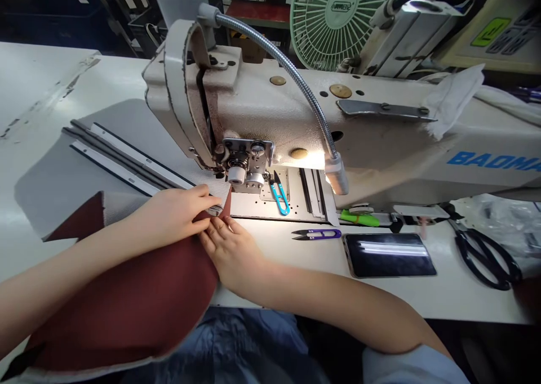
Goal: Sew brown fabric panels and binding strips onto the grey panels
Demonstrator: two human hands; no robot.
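Note:
A maroon fabric piece (pixel 156 299) with a grey backing (pixel 122 116) lies folded on the sewing table. White strips with dark edges (pixel 139 159) run along the grey side toward the sewing machine's needle area. My left hand (pixel 180 212) is closed on the fabric at the end of these strips, just in front of the presser foot area. Right beside it, my right hand (pixel 232 254) grips the maroon edge with bent fingers, their tips close to my left fingers. The sewing machine head (pixel 253 108) stands over the work; its needle is hard to make out.
Blue thread snips (pixel 279 195) lie on the machine bed, purple snips (pixel 316 235) in front. Rightward are a phone (pixel 391 255), a green-handled tool (pixel 359 218) and black-handled scissors (pixel 486 254). A lamp on a bent metal neck (pixel 287 63) arches overhead; a green fan (pixel 342 23) stands behind.

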